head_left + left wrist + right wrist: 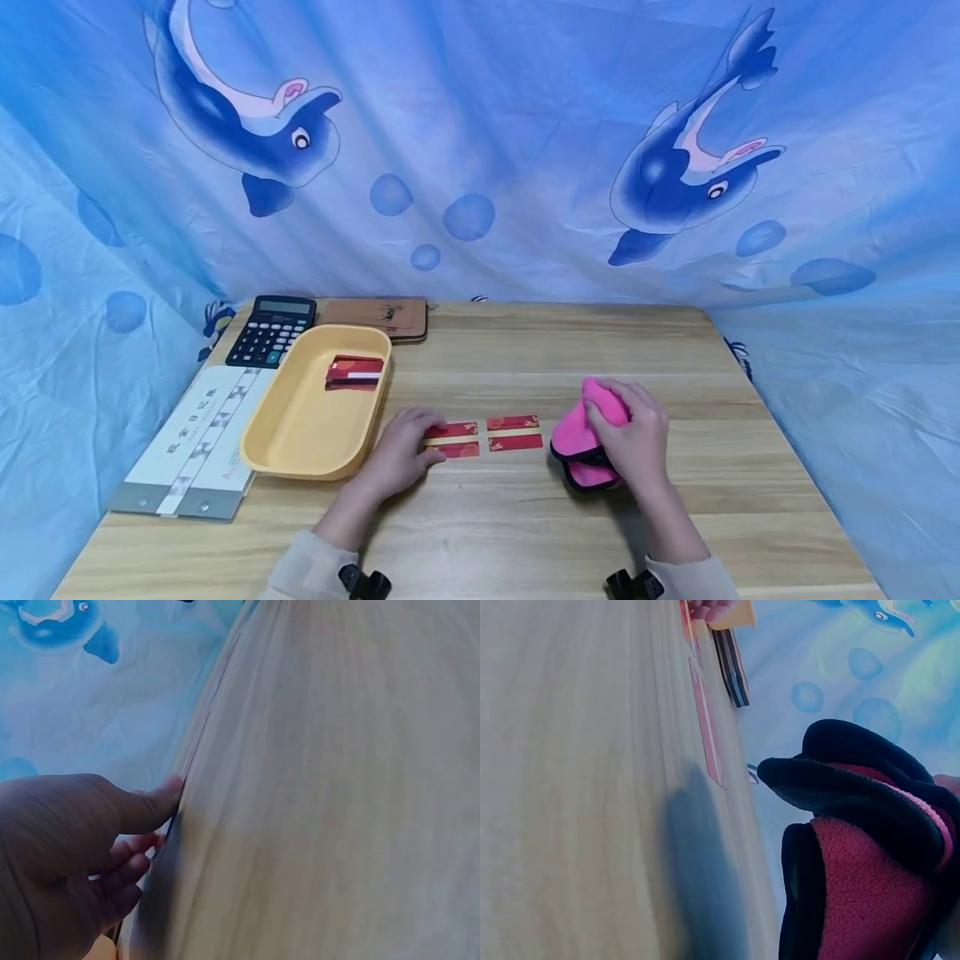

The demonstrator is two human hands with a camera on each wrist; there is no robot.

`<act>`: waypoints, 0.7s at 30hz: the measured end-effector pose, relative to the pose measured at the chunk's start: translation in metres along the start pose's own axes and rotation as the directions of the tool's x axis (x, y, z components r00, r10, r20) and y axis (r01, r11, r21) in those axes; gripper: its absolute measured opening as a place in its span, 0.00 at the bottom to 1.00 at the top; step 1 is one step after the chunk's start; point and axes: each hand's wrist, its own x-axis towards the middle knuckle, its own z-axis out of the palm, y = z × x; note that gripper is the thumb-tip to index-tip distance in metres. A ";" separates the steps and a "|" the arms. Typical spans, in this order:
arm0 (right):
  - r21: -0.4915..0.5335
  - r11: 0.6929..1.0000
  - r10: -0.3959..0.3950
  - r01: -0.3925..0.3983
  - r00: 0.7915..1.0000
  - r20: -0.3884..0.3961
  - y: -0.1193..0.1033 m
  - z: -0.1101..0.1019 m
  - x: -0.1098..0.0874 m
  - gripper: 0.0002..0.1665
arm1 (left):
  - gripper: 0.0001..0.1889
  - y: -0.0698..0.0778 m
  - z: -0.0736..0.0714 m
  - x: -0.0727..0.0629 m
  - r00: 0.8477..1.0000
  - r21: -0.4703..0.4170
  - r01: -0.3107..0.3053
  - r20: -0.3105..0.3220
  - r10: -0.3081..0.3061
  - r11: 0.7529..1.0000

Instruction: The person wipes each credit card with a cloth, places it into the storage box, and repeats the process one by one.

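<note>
Two red cards with a pale gold stripe lie flat side by side on the wooden table, a left card (457, 450) and a right card (514, 442). My left hand (401, 450) pinches the left card's near end, thumb on the lower edge and fingers on the upper. In the left wrist view, the thumb and curled fingers of the left hand (97, 847) are low at the tabletop. My right hand (637, 425) grips a folded pink plush cloth (577, 429) with black trim, right of the cards. Its layered black-edged flaps and pink fleece (877, 885) show in the right wrist view.
A yellow basket (262, 450) left of my left hand holds several red cards (354, 372). Behind it are a black calculator (272, 333) and a brown wallet-like case (375, 315). A white-and-grey notebook (197, 437) lies at the far left. A blue dolphin curtain (480, 150) surrounds the table.
</note>
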 end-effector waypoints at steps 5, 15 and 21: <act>-0.010 1.000 0.004 -0.004 1.000 -0.003 -0.001 -0.006 -0.007 0.20 | 0.20 0.007 0.000 -0.001 1.000 -0.064 0.018 -0.022 -0.020 0.998; -0.019 0.999 0.029 -0.029 1.000 -0.004 -0.001 -0.013 -0.012 0.20 | 0.25 0.029 -0.009 0.012 0.967 -0.429 0.098 -0.171 -0.187 0.898; 0.011 0.999 0.042 -0.042 0.999 -0.020 -0.003 -0.013 -0.007 0.20 | 0.20 0.052 -0.026 0.032 0.952 -0.543 0.100 -0.191 -0.239 0.834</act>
